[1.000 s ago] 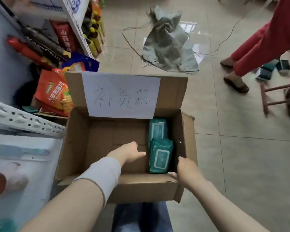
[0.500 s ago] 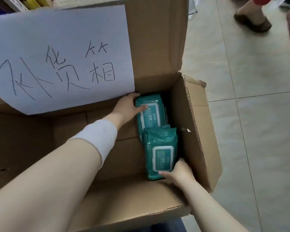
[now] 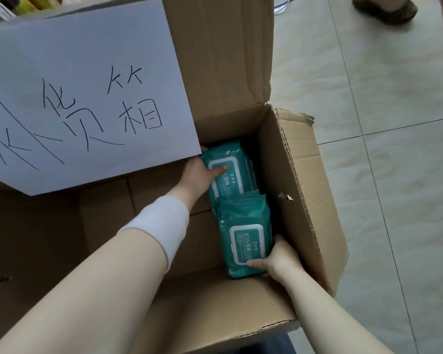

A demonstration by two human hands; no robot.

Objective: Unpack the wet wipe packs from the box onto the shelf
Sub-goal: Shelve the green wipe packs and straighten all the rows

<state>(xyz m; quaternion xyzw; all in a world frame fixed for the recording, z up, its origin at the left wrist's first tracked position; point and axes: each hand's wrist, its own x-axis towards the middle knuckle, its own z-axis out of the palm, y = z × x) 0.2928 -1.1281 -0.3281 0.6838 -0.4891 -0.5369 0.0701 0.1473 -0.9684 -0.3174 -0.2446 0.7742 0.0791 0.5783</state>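
An open cardboard box fills the view. Two teal wet wipe packs lie end to end along its right wall. My left hand grips the far pack, thumb on its white label. My right hand grips the near pack at its lower right corner, thumb across the bottom of the label. More packs may lie under these; I cannot tell. A white wristband sits on my left forearm.
A white paper sign with handwritten characters hangs on the raised back flap. Beige tiled floor lies to the right. Another person's shoe stands at the top right. Shelf goods peek in at the top left.
My head has dropped closer to the box. Both hands have gone from the box's front rim down inside and closed on the two packs.
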